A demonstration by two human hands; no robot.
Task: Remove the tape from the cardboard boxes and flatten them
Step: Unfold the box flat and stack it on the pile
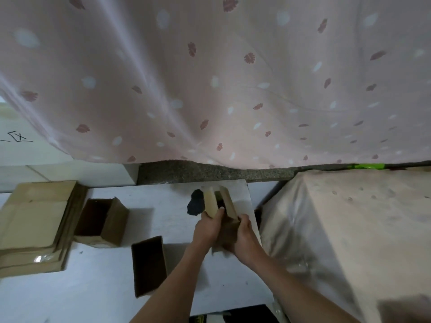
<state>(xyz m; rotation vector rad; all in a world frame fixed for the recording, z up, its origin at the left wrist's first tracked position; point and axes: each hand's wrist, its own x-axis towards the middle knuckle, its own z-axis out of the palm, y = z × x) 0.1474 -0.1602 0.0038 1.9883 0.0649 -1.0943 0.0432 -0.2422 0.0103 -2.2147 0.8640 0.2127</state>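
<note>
Both hands — left (208,226), right (242,238) — grip one box (224,206); two open boxes (100,220) at nine o'clock.

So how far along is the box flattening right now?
Done: a stack of flattened cardboard lies at the far left. In hand: the left hand and right hand both grip a small open box, its flaps spread apart. Left: two open boxes stand unflattened on the white surface, one beside the stack and one nearer. Tape is too small to judge.
</note>
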